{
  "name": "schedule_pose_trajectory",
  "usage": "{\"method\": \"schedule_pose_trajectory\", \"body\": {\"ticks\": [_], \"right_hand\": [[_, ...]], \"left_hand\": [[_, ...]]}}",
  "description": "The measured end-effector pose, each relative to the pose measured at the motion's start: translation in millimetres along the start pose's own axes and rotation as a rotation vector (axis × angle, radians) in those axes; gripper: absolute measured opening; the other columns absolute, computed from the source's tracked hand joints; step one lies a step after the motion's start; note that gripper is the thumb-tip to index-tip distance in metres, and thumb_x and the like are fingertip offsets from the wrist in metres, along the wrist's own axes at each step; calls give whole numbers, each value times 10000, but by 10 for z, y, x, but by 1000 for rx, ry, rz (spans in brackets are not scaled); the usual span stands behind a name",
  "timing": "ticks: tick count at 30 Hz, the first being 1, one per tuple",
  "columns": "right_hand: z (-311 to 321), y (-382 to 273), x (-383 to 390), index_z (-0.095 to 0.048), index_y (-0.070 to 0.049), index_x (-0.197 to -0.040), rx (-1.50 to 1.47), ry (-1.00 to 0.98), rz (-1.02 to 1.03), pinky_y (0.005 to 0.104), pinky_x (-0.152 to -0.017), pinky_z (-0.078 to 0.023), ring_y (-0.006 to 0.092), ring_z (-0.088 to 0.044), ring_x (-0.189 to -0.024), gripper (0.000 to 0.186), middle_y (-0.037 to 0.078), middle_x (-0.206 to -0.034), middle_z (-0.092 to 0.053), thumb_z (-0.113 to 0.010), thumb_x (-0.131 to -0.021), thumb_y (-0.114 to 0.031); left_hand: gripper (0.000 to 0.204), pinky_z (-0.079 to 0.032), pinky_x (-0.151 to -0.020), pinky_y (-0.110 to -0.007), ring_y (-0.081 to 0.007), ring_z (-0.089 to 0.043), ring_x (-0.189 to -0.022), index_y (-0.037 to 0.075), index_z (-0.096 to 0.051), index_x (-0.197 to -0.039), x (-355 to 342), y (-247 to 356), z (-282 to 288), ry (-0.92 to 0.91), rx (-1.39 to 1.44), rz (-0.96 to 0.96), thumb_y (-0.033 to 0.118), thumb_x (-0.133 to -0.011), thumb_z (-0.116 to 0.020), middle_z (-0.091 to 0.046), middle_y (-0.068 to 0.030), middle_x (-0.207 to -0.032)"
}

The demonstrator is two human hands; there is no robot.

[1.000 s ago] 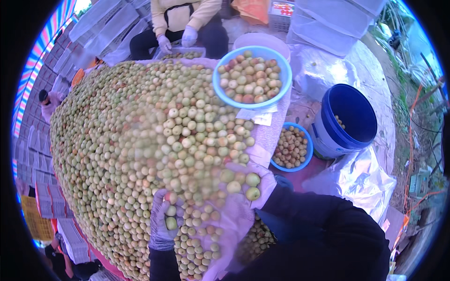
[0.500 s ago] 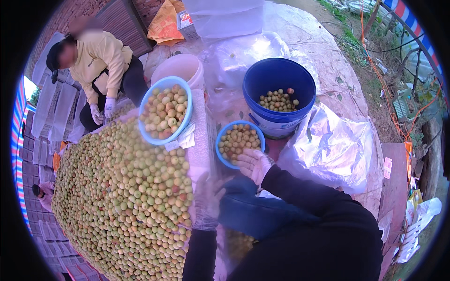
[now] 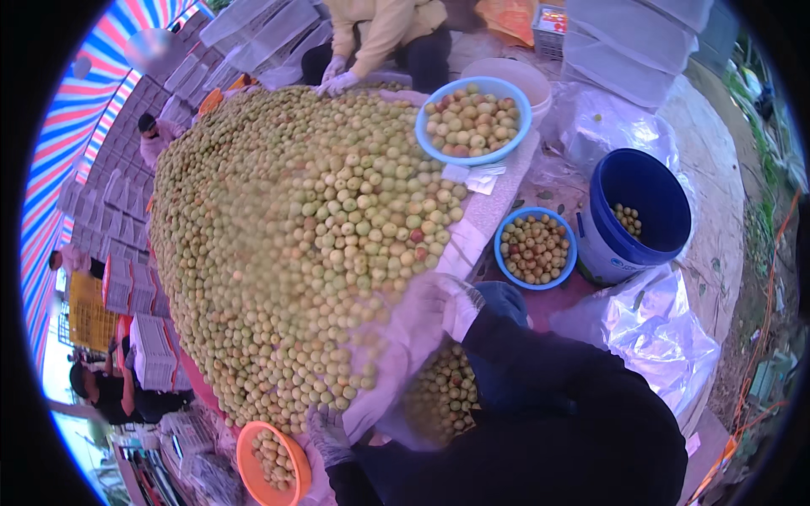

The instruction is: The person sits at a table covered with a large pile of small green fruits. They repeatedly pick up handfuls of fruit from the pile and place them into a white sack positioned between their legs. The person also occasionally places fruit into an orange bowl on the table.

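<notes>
While the right arm, in a dark sleeve (image 3: 548, 346), reaches in from the lower right, the gloved right hand (image 3: 449, 304) arches over the pale cloth (image 3: 395, 358) at the edge of the counter (image 3: 477, 228), its fingers bent downward (whether they grip anything, I cannot tell). Lower down, the gloved left hand (image 3: 327, 432) points up toward the round fruits (image 3: 354, 219) heaped across the counter, its fingers loosely extended and released, just beside the orange basin (image 3: 303, 468).
</notes>
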State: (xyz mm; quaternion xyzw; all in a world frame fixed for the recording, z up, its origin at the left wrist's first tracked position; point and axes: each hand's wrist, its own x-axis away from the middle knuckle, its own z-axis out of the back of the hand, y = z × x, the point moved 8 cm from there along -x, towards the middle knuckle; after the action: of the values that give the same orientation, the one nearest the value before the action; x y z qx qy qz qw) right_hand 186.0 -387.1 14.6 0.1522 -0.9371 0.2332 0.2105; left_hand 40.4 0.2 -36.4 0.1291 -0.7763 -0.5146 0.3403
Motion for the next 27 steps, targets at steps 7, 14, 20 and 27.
{"method": "schedule_pose_trajectory", "body": {"ticks": [7, 14, 20, 27], "right_hand": [[-242, 479, -529, -506, -91, -1134, 269, -41, -122, 322, -632, -509, 175, -592, -739, 309, 57, -931, -597, -462, -890, -276], [-249, 844, -1107, -512, -89, -1155, 690, -24, 14, 306, -647, -503, 144, -588, -787, 277, 52, -1037, -580, -440, -907, -190], [-24, 928, -1261, -513, -76, -1140, 661, 40, -37, 345, -751, -492, 156, -563, -873, 269, 52, -1036, -572, -429, -892, -135], [-320, 1001, -1162, -506, -60, -1192, 1152, -136, 103, 304, -783, -469, 147, -567, -938, 311, 62, -1120, -560, -450, -899, -146]], "left_hand": [[269, -469, -771, -306, -161, -571, -863, 87, -493, -1151, -11, 23, 574, 193, -181, -185, 174, -897, -481, -583, -55, -1015], [241, -433, -856, -294, -186, -559, -952, 11, -558, -1082, -351, 428, 804, 347, -656, -541, 54, -858, -483, -580, -81, -1049], [363, -341, -965, -406, -303, -465, -1109, 37, -537, -1132, -435, 563, 411, 365, -1270, -672, 115, -777, -558, -526, -152, -1156], [480, -331, -987, -397, -305, -432, -1180, 48, -409, -1285, -645, 424, 269, 322, -1323, -651, 133, -826, -520, -472, -189, -1242]]}}
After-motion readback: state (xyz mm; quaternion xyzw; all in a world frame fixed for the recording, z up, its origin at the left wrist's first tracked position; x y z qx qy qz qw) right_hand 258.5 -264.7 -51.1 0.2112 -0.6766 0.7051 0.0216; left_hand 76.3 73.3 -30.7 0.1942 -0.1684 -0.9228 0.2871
